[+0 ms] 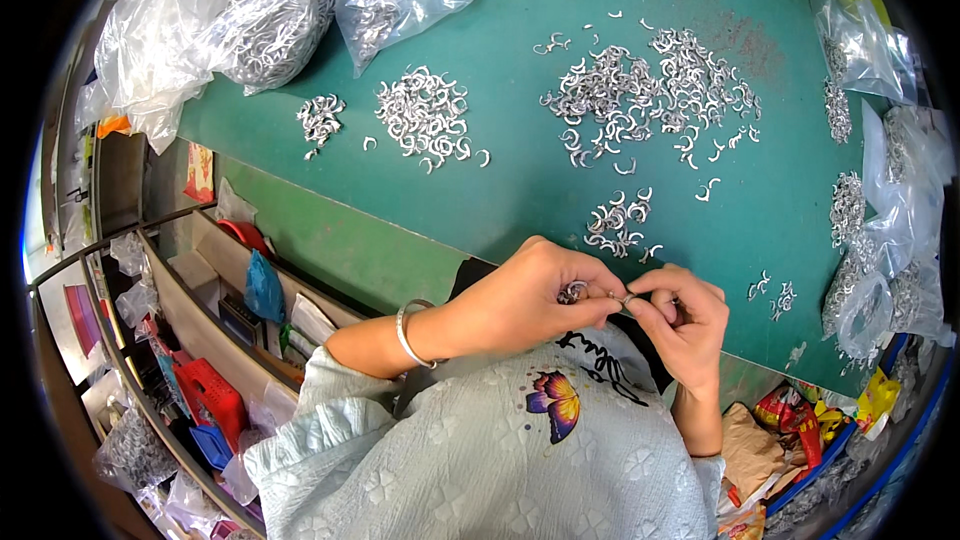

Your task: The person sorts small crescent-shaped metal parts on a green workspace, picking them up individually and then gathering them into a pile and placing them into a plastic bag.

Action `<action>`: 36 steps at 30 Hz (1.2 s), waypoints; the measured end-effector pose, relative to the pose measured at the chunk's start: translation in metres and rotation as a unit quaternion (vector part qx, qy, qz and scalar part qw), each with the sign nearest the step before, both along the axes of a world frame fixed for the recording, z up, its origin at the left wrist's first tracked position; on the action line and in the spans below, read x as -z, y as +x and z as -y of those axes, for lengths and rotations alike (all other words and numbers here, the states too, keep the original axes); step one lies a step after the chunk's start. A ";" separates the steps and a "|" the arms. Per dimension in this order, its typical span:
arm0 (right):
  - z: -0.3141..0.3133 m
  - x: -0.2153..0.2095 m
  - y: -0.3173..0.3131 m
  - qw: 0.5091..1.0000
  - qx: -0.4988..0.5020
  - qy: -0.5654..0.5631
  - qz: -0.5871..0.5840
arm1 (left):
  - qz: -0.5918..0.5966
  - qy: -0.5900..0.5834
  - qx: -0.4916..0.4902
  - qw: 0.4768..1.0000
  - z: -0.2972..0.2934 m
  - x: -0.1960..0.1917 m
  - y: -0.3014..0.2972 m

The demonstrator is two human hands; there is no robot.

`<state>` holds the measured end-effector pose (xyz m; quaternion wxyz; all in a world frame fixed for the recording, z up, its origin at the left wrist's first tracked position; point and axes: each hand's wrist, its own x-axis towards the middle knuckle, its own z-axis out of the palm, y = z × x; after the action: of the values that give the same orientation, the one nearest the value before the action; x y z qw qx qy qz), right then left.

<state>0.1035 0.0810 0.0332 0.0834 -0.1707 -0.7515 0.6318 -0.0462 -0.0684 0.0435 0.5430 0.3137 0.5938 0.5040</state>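
My left hand [525,295] is closed, with several small silver crescent-shaped metal pieces [573,291] showing in its curled fingers. Its thumb and forefinger meet those of my right hand [692,325] at a tiny metal piece [626,301], which both hands pinch in front of my body. The fingertips hide most of that piece, so its exact shape cannot be made out. Just beyond the hands, on the green tabletop [520,195], lies a small group of loose crescents [617,225]. Farther off spreads a large heap of the same crescents [655,90].
A medium pile [425,115] and a small pile [320,120] lie at left. Clear plastic bags of metal pieces stand at the far left [270,30] and along the right edge [890,270]. Open drawers [215,280] hold odds and ends at lower left; wrappers [790,415] fill a bin at lower right.
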 end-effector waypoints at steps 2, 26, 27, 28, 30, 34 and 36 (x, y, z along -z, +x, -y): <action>-0.001 0.003 0.003 0.999 -0.002 -0.007 -0.039 | 0.030 -0.009 0.022 0.999 0.000 0.005 -0.002; -0.019 0.005 0.041 0.954 0.250 0.147 0.080 | 0.065 -0.004 -0.014 0.998 -0.001 0.015 0.003; -0.027 0.008 0.049 0.939 0.261 0.201 0.102 | 0.083 -0.010 -0.038 0.996 0.000 0.017 0.003; -0.033 0.011 0.055 0.920 0.270 0.254 0.125 | 0.063 -0.031 -0.038 0.997 0.000 0.015 -0.001; -0.042 0.015 0.065 0.860 0.289 0.387 0.167 | 0.023 -0.072 -0.039 0.996 0.000 0.006 -0.010; -0.048 0.016 0.068 0.837 0.304 0.417 0.180 | -0.148 -0.023 -0.112 0.982 -0.003 0.020 -0.004; -0.038 0.008 0.055 0.876 0.307 0.338 0.155 | -0.211 -0.002 -0.126 0.969 -0.007 0.025 -0.005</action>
<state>0.1589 0.1193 0.0251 0.2080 -0.4497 -0.8326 0.2474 -0.0509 -0.0615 0.0186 0.3386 0.3342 0.7307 0.4897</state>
